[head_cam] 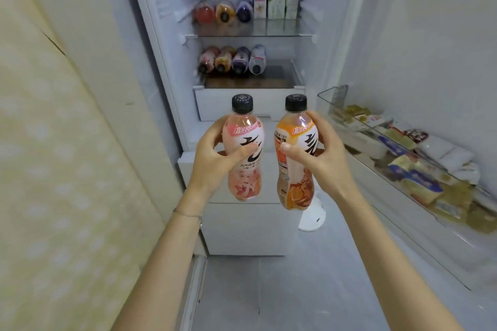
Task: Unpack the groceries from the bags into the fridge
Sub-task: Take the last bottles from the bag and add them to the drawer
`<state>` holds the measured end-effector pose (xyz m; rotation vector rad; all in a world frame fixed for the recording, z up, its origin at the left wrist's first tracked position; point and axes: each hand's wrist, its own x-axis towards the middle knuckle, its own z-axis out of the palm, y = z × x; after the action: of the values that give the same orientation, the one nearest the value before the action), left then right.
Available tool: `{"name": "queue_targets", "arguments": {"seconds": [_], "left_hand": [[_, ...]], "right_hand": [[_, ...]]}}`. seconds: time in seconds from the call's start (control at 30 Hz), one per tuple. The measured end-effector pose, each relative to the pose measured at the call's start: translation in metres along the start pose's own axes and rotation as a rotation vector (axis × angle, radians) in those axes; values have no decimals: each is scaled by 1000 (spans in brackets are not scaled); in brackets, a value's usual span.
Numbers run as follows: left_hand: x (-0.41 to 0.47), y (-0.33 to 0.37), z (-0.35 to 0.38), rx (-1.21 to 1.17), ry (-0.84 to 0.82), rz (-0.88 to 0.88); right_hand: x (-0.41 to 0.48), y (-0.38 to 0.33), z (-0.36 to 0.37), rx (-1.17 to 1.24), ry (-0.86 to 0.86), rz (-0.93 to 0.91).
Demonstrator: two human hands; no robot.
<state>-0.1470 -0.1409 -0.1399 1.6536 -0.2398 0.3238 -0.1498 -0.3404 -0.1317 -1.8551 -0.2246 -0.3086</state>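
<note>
Head, left hand [212, 160], glossy pink bottle [245, 183], right hand [324, 160], orange bottle [293, 191]

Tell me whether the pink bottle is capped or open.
Capped. A black cap sits on the neck of the pink bottle, which the left hand grips upright.

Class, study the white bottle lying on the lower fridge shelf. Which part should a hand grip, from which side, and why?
Grip the white bottle near its cap end, from the front and right. It lies on its side, cap towards the door opening; the purple bottle sits close on its left, bare shelf on its right.
</note>
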Motion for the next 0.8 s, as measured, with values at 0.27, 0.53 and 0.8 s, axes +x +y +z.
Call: {"name": "queue_targets", "arguments": {"seconds": [0.27, 0.53, 0.8], "left_hand": [[90, -28, -28, -23, 52, -23], [185, -67, -52, -40, -43, -2], [279, -90, -61, 28, -251, 100]], "right_hand": [[95, 11, 40, 18, -15, -24], [170, 29, 75, -20, 113, -2], [231, 41, 95, -21, 284, 51]]}}
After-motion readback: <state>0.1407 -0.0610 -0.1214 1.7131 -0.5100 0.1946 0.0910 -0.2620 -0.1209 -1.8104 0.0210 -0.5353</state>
